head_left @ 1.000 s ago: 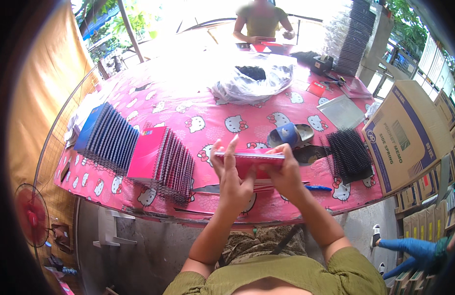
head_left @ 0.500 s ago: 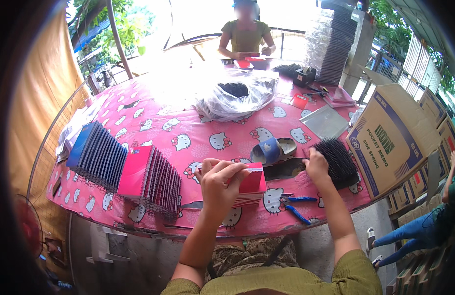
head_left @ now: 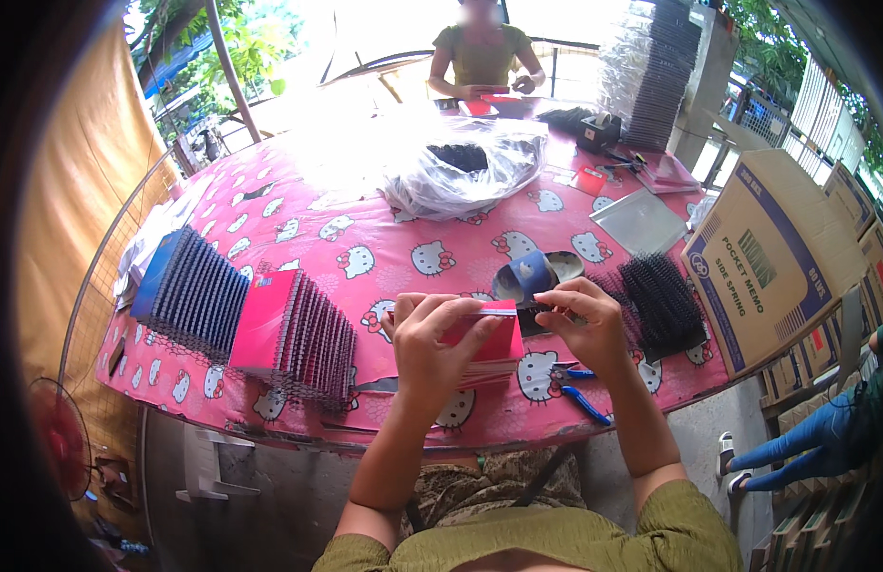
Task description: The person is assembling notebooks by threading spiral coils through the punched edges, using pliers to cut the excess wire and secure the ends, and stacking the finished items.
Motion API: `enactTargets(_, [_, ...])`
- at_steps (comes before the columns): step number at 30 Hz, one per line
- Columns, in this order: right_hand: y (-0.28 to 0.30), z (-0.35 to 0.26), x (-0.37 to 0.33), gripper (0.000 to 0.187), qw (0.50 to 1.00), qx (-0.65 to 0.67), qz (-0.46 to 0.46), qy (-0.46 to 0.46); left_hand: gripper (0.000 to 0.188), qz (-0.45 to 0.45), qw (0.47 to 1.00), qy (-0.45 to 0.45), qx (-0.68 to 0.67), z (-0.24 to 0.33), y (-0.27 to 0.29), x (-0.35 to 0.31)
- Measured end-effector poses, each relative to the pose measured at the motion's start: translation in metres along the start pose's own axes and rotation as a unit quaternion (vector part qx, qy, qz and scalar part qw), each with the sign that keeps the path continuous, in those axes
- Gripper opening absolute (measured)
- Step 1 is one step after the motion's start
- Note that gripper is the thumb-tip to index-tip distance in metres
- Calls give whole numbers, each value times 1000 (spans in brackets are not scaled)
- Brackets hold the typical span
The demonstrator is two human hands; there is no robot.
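Right hand (head_left: pixel 594 329) comes back beside the red pad (head_left: pixel 505 336)

Half a second ago it was at the black coils (head_left: pixel 663 307), right of the pad; now it hovers by the pad's right edge, elbow bent, thumb and fingers nearly pinched; whether they hold a coil I cannot tell. The left hand (head_left: pixel 427 334), arched knuckles up, grasps the pad's left part above the tabletop (head_left: pixel 394 262). Beyond the pad sits a blue slipper (head_left: pixel 525 278).

The top (head_left: pixel 556 536) is olive, short-sleeved — the bottoms (head_left: pixel 453 494), mottled brown.
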State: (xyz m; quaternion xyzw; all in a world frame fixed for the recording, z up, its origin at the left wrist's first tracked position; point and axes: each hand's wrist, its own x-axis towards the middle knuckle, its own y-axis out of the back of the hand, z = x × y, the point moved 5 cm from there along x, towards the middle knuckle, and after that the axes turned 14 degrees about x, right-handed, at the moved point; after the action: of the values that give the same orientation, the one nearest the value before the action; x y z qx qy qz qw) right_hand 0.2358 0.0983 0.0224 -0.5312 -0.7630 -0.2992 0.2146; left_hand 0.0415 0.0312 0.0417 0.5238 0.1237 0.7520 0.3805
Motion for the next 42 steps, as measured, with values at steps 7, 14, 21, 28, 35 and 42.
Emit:
enactTargets(7, [2, -18, 13, 24, 998, 25, -52, -16, 21, -11, 1000, 7, -15, 4, -13, -5])
enactTargets(14, [2, -16, 21, 20, 992, 0, -121, -23, 22, -4, 1000, 5, -21, 10, -13, -5])
enactTargets(21, [1, -25, 20, 18, 993, 13, -117, -18, 20, 0, 1000, 9, -25, 7, -13, -6])
enactTargets(28, [-15, -39, 15, 17, 986, -121, -110, 21, 22, -23, 1000, 2, -16, 3, -12, -9])
enactTargets(35, [-24, -41, 18, 20, 983, -140, -116, 5, 21, -11, 1000, 2, -16, 3, -11, -9])
enactTargets(42, [-25, -52, 21, 19, 987, -141, -75, -14, 19, -12, 1000, 4, -17, 5, -9, -10])
